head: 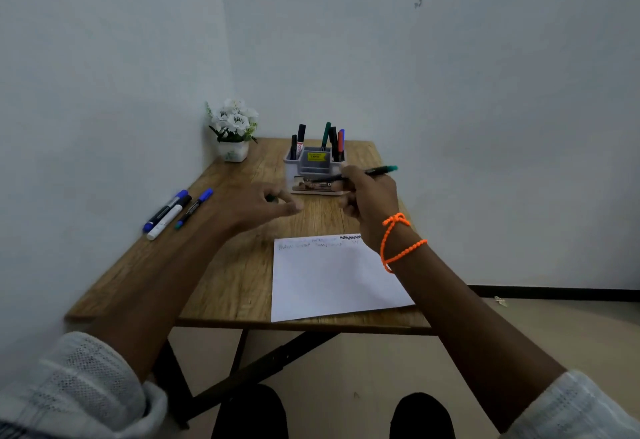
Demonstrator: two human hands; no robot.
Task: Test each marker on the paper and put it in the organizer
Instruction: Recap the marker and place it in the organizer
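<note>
My right hand [370, 196] grips a green marker [375, 171] above the table [242, 279]; my left hand [266, 205] pinches a small dark thing, probably its cap [271, 198].

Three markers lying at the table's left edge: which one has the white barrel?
The middle marker: white barrel, black cap. The outer marker beside it is dark with blue ends, and the inner marker, nearest the left hand, is slim, dark and blue-capped.
</note>
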